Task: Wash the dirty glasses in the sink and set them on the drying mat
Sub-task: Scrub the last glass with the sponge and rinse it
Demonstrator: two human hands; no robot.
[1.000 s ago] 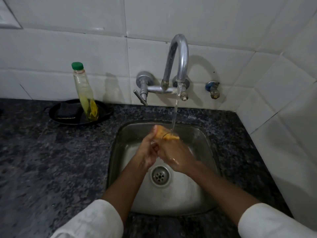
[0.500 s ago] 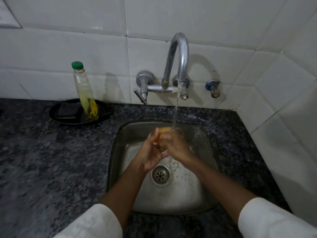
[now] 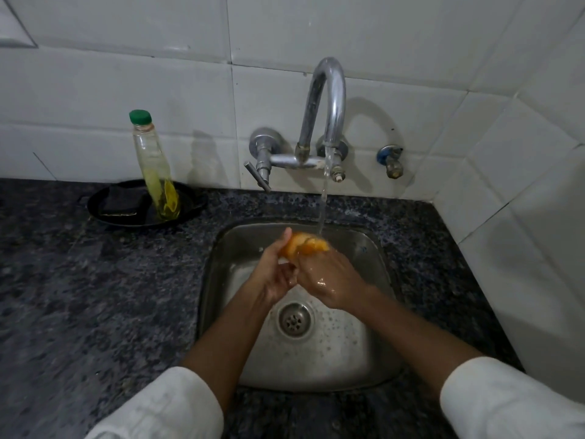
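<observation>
A small orange-tinted glass [image 3: 304, 243] is held tilted over the steel sink [image 3: 210, 280], right under the stream of water [image 3: 323, 204] from the curved tap [image 3: 326, 99]. My left hand [image 3: 273, 277] grips the glass from the left, thumb up along its side. My right hand [image 3: 330, 280], wet and shiny, curls over the glass's right side, and its fingertips are hidden behind the glass. No drying mat shows in this view.
A clear bottle [image 3: 155, 172] with a green cap and yellow liquid stands in a black dish [image 3: 101, 207] with a dark sponge [image 3: 122, 201] at the back left of the dark granite counter [image 3: 95, 296]. White tiled walls close the back and right. A small valve [image 3: 391, 160] sticks out beside the tap.
Both hands dipped lower into the sink with the glass, then brought it back up under the stream. Water keeps running.
</observation>
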